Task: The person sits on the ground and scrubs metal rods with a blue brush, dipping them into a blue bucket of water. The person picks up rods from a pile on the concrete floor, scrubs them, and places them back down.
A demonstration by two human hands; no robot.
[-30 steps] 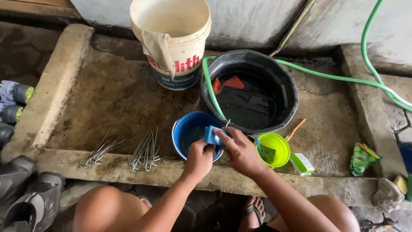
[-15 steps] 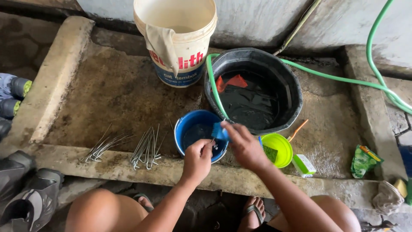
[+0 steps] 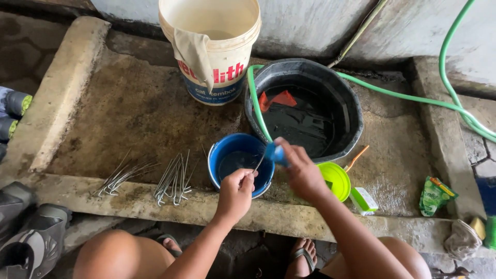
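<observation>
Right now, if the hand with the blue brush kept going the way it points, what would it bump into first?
Probably the green hose on the rim of the black tub. The right hand and blue brush point up-left toward it, though depth is hard to judge.

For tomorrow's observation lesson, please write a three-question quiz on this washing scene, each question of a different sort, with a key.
1. True or false: the left hand pinches a thin metal pin over the blue bucket.
2. Multiple choice: what does the green hose run into? A) the white bucket B) the black tub C) the lime-green bowl
3. Fill in: the right hand holds a small ____ brush against the pin.

Key
1. True.
2. B: the hose hooks over the rim of the black tub, which holds dark water.
3. Blue.
</observation>
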